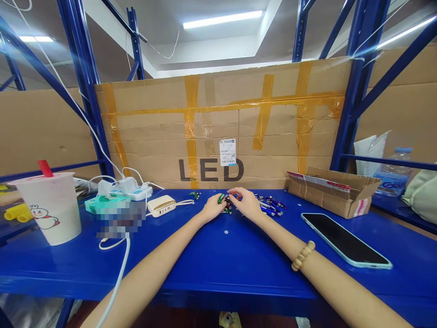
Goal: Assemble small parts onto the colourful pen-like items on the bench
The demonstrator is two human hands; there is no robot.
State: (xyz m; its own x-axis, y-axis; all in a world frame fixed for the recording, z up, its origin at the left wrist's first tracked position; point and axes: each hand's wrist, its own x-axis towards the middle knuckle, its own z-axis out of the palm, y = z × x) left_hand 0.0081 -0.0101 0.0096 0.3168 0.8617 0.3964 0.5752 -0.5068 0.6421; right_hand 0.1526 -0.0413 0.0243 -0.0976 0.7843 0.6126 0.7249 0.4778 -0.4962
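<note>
My left hand and my right hand meet at the far middle of the blue shelf. The left hand's fingers pinch a small green cylindrical piece. The right hand's fingers curl onto a cluster of small parts between the two hands; what they hold is too small to name. A pile of small blue and silver pieces lies just right of the right hand. A few green pieces lie left of the left hand. A bead bracelet circles my right wrist.
A white cup with a red straw stands at left. Nearby lie a white power bank, chargers with cables and a teal object. A phone lies face up at right, an open cardboard box behind it. A taped cardboard wall closes the back.
</note>
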